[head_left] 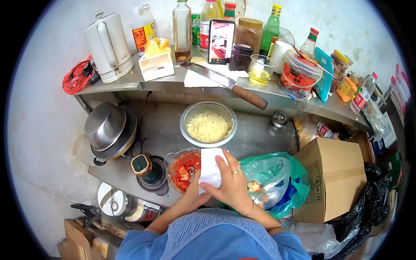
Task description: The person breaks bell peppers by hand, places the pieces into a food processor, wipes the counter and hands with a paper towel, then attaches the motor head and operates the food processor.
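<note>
Between my two hands is a folded white paper or cloth (211, 167). My right hand (228, 180), with a ring on one finger, has its fingers and thumb around the right side of it. My left hand (196, 189) presses against its lower left side, partly hidden behind it. Just left is a clear bowl (170, 169) holding red chopped pieces (184, 172). Beyond my hands stands a metal bowl (186, 133) of pale yellow minced food (208, 126). A black appliance head (141, 165) with a copper-coloured rim stands left of the clear bowl.
A green plastic bag (299, 182) lies right of my hands, beside a cardboard box (342, 180). On the shelf above, a cleaver (216, 77) projects its wooden handle over the edge, near a phone (221, 41) and a cup (261, 70). Stacked pans (113, 130) sit at the left.
</note>
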Available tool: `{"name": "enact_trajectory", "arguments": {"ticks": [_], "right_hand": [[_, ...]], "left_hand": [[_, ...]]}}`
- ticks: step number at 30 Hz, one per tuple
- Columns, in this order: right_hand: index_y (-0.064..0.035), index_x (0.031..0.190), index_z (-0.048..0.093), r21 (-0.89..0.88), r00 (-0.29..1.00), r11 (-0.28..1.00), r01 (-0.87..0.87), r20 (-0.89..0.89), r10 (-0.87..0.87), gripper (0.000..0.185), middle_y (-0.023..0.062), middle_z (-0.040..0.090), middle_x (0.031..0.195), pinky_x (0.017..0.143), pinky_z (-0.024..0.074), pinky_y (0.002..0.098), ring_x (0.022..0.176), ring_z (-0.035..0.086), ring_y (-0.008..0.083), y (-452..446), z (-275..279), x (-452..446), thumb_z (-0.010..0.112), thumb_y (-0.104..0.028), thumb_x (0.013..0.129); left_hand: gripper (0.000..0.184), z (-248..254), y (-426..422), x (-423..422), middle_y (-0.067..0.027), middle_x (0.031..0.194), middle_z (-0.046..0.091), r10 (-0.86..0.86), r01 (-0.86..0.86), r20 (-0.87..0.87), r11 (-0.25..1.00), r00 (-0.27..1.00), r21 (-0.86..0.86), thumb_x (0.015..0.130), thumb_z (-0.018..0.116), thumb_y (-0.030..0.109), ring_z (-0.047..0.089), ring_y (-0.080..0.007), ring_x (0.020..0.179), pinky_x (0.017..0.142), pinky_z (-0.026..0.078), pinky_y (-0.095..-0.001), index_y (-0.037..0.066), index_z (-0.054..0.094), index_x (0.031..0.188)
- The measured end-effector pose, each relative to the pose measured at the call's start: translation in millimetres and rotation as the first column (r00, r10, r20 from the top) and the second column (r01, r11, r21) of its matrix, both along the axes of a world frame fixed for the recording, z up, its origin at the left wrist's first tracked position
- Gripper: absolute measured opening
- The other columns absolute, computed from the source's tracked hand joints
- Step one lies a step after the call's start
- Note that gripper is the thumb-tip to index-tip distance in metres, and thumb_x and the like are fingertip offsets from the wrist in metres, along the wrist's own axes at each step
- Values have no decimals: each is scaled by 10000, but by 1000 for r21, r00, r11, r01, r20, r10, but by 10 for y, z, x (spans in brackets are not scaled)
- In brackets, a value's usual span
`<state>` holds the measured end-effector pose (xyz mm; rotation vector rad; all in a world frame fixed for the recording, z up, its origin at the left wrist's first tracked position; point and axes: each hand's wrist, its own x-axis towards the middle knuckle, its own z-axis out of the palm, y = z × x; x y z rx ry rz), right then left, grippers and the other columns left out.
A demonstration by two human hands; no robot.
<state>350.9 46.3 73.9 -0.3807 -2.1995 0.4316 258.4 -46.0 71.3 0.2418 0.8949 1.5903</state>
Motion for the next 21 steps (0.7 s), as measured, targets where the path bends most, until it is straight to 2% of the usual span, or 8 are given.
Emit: {"name": "enact_trajectory", "arguments": {"ticks": [2,6,9,11,12,17,19,21], "right_hand": [[1,1107,551,-53,992,994,97,82,-92,667,218,543,1119,828,478,389,1004,551,351,2,-80,-10,752,-425,634],[-9,1123,541,-3,993,994,112,37,-112,699,187,553,1075,772,491,373,986,547,331,85,-299,-54,756,-442,618],[-16,1077,554,17,993,993,120,-4,-120,650,151,557,975,715,479,376,879,549,319,152,-385,-89,758,-425,614],[-15,984,571,-39,998,999,-8,-67,5,480,133,543,877,668,447,386,768,529,306,240,-371,-106,738,-329,661],[-15,984,571,-38,998,999,-8,-68,5,480,133,543,877,668,447,386,768,529,306,274,-359,-97,738,-329,661],[9,924,556,-196,980,961,-195,-85,181,224,157,542,810,657,423,396,738,517,327,396,-306,-10,609,-104,739],[21,910,564,-219,974,951,-218,-114,197,184,171,547,774,638,431,382,711,527,337,410,-287,1,591,-85,762],[26,886,578,-396,988,908,-140,-122,99,133,162,570,773,615,441,360,687,553,316,435,-311,12,567,-68,793]], "left_hand": [[502,-235,57,1,-69,1352,388,10,-14,62,998,998,60,964,264,420,379,-213,1251,1044,316,-380,113,306,1359],[497,-425,156,-24,-79,1304,444,37,-66,198,987,980,143,949,319,430,424,-217,1210,1024,333,-376,107,360,1325],[492,-538,169,-54,-82,1278,469,14,-58,299,989,954,139,932,360,430,445,-215,1187,1013,340,-377,102,394,1298],[495,-538,162,-73,-82,1276,471,-18,-29,280,986,960,161,923,384,424,446,-220,1187,1010,342,-396,104,389,1301],[499,-537,160,-85,-83,1275,472,-51,3,260,983,964,183,914,408,419,447,-224,1187,1007,344,-415,107,384,1304],[529,-600,76,-160,-95,1315,446,-131,98,212,982,968,160,889,446,387,422,-273,1222,991,343,-529,136,338,1342],[566,-666,37,-221,-109,1319,440,-228,188,180,958,957,215,873,506,344,419,-294,1222,970,373,-530,136,306,1360],[609,-635,46,-226,-115,1336,416,-234,192,173,953,957,233,866,543,332,411,-296,1227,945,400,-523,131,276,1375]]}}
